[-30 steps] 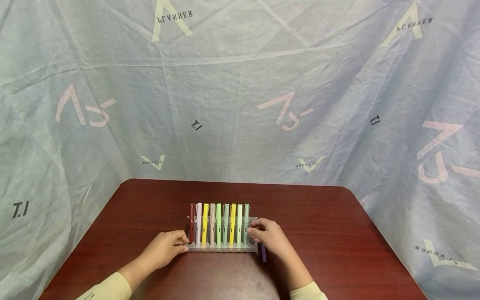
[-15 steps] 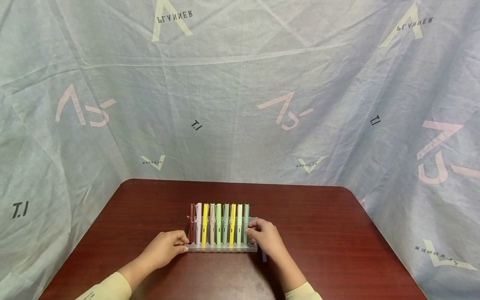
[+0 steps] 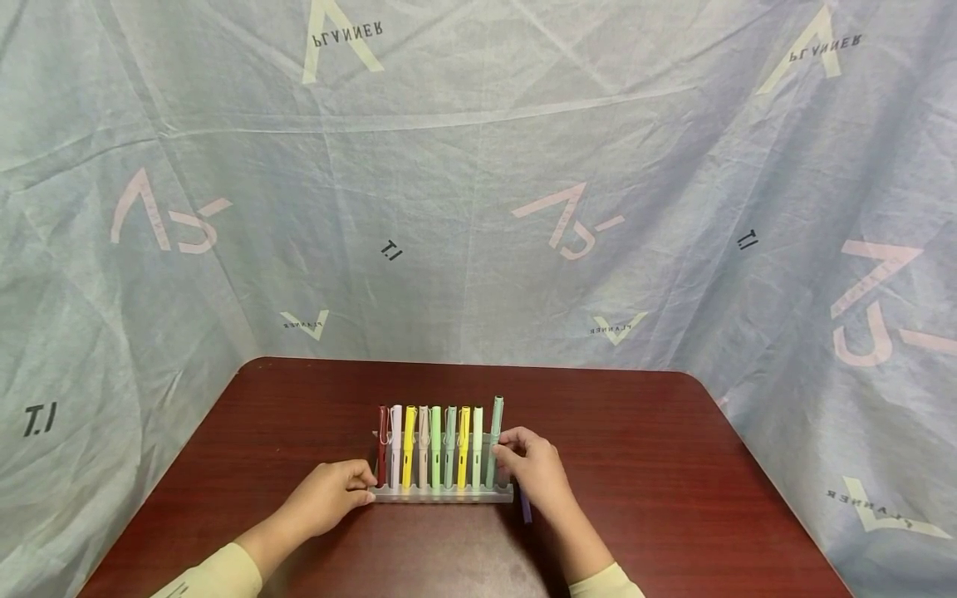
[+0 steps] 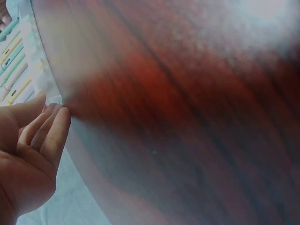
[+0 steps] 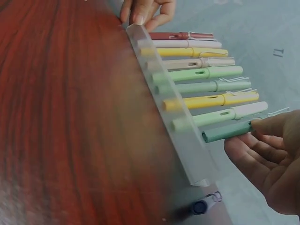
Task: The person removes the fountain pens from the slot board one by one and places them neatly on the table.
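Note:
A clear pen rack stands on the table with a row of upright pens, among them a dark red pen, yellow pens and green pens. My left hand grips the rack's left front corner between thumb and fingers; the left wrist view shows this hand at the corner. My right hand pinches a teal pen at the row's right end, slightly raised and tilted. In the right wrist view, the right thumb and fingers hold the teal pen, its lower end beside the rack's front wall.
A purple pen lies on the table just right of the rack, partly hidden by the right hand. The dark red-brown table stretches around the rack. Grey printed cloth hangs behind and at both sides.
My right hand has closed on the teal pen and drawn it a little up, tilting its top to the right. The left hand and the rack have stayed in place.

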`<control>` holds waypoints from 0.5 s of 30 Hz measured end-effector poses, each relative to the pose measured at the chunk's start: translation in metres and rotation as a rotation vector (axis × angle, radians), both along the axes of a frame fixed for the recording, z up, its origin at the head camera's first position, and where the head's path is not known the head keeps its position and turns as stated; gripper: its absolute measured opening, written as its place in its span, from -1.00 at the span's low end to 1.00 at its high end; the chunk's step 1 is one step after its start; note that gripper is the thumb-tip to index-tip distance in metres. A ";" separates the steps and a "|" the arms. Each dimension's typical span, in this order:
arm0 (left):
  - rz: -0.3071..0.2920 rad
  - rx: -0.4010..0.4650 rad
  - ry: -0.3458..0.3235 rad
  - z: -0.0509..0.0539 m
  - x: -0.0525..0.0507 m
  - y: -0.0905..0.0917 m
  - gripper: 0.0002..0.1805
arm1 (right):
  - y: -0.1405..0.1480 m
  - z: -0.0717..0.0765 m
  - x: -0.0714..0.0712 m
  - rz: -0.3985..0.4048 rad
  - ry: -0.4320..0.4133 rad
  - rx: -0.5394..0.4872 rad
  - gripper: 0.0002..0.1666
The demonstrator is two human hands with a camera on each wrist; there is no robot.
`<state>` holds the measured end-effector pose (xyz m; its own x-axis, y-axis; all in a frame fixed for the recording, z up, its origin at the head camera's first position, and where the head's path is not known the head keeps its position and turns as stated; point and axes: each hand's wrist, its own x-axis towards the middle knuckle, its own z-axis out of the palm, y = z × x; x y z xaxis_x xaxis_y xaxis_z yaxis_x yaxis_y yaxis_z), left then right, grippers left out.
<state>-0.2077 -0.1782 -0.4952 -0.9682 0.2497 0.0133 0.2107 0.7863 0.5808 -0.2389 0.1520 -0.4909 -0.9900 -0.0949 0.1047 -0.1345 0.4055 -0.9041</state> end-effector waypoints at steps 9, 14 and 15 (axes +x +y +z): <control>-0.010 0.002 0.010 0.000 0.000 0.000 -0.86 | 0.009 0.010 -0.001 -0.017 -0.027 -0.115 -0.76; -0.012 0.003 0.005 -0.001 -0.001 -0.001 -0.86 | 0.017 0.012 -0.004 -0.041 -0.026 -0.181 -0.78; -0.013 0.004 0.002 -0.001 -0.001 -0.001 -0.86 | 0.018 0.013 -0.004 -0.048 -0.029 -0.190 -0.78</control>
<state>-0.2084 -0.1789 -0.4958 -0.9650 0.2619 0.0163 0.2219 0.7811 0.5837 -0.2432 0.1705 -0.4780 -0.9957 -0.0291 0.0875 -0.0918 0.2328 -0.9682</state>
